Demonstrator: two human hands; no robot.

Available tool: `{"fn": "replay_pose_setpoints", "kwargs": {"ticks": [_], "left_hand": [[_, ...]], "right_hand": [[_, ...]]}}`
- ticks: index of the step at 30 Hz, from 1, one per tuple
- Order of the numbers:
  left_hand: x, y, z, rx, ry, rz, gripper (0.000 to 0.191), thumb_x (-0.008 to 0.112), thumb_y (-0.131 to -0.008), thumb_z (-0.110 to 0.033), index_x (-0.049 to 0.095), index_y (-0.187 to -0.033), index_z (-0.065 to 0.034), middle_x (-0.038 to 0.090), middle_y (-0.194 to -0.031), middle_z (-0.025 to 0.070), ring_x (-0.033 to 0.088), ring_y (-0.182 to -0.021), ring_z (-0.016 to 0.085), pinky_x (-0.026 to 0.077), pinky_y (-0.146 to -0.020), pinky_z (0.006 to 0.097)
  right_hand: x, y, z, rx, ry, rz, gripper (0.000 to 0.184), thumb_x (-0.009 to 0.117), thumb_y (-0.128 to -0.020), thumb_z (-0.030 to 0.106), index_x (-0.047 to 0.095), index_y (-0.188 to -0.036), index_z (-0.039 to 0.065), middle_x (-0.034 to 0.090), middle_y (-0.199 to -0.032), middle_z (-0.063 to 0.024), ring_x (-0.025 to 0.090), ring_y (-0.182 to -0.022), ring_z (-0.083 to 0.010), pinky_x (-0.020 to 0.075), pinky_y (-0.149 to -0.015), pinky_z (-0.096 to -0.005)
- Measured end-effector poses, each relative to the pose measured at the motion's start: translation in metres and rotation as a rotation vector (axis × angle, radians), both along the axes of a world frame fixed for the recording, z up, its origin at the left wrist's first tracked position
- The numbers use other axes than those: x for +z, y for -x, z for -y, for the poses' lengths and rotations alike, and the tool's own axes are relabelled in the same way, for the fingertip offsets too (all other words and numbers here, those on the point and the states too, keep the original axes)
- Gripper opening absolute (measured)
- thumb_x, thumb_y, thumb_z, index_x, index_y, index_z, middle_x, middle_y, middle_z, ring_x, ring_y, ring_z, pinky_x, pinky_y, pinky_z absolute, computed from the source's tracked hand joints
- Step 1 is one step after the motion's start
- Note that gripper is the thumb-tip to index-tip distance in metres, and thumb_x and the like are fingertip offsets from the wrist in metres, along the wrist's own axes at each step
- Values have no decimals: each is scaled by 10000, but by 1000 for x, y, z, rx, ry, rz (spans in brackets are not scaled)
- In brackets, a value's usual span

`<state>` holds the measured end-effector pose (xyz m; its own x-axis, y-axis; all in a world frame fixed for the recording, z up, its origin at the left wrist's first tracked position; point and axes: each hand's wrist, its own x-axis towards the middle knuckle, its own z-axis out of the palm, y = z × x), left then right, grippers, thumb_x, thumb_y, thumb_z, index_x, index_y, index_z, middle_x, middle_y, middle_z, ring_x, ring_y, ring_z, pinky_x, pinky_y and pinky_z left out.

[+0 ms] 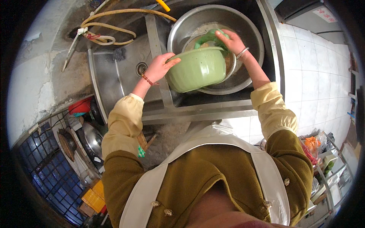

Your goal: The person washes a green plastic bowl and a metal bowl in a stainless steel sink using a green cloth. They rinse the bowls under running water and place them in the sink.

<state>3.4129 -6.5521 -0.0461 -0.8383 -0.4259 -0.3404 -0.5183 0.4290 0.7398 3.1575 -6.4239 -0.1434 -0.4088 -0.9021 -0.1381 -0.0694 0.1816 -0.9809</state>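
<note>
My left hand (pixel 163 67) grips the rim of a light green plastic basin (pixel 199 69), which is tilted on its side with its opening turned away from me. A wet green cloth (pixel 210 38) is bunched in my right hand (pixel 232 42), at the far rim of that basin. Both are held over a large round stainless steel basin (pixel 256 57) standing in the right sink compartment. Inside it, a smaller metal bowl (pixel 232 67) with brownish liquid is partly hidden behind the green basin.
The left sink compartment (pixel 132 82) has a drain (pixel 141 68). A coiled yellowish hose (pixel 125 12) runs from the wall side towards the steel basin. A steel divider (pixel 158 42) separates the compartments. Metal pans (pixel 92 139) lie at the lower left; a rack with bags (pixel 313 144) stands at right.
</note>
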Motion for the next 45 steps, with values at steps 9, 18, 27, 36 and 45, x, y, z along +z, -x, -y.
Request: {"fn": "replay_pose_setpoints", "kwargs": {"ticks": [9, 18, 27, 36, 45], "left_hand": [[-34, 45, -21, 482, 270, -140, 452, 486, -885, -387, 531, -744, 40, 497, -584, 167, 444, -519, 240, 385, -520, 340], [-23, 43, -60, 511, 242, -287, 408, 466, -899, -359, 563, -776, 18, 495, -568, 170, 518, -499, 238, 395, -496, 349], [-29, 53, -48, 447, 245, -173, 411, 458, -905, -350, 558, -763, 22, 497, -576, 181, 511, -516, 280, 389, -497, 358], [-1, 33, -39, 547, 86, -359, 425, 489, -896, -371, 610, -817, 29, 560, -641, 10, 441, -619, 57, 397, -543, 251], [-22, 33, -32, 1240, -862, -806, 478, 360, -926, -416, 491, -1101, 9, 560, -1068, 103, 566, -917, 220, 489, -763, 353]], "right_hand": [[76, -54, -26, 64, 174, -898, 416, 523, -787, 469, 601, -925, 85, 500, -1122, -98, 497, -1013, -333, 401, -881, -425], [5, -14, 23, -31, -1, -772, 333, 467, -846, 318, 475, -1080, 81, 509, -1084, -168, 576, -880, -337, 469, -773, -396], [23, -55, 16, -194, 43, -599, 366, 473, -843, 290, 496, -1201, 221, 438, -1201, -230, 531, -982, -381, 445, -838, -429], [20, 5, 31, -225, -214, -151, 322, 452, -875, 315, 522, -1090, 85, 559, -957, -132, 559, -863, -225, 452, -759, -334], [-37, -30, -23, -663, 2, 1069, 421, 426, -874, 390, 513, -1141, 78, 554, -1081, -98, 514, -1000, -224, 412, -845, -375]]}}
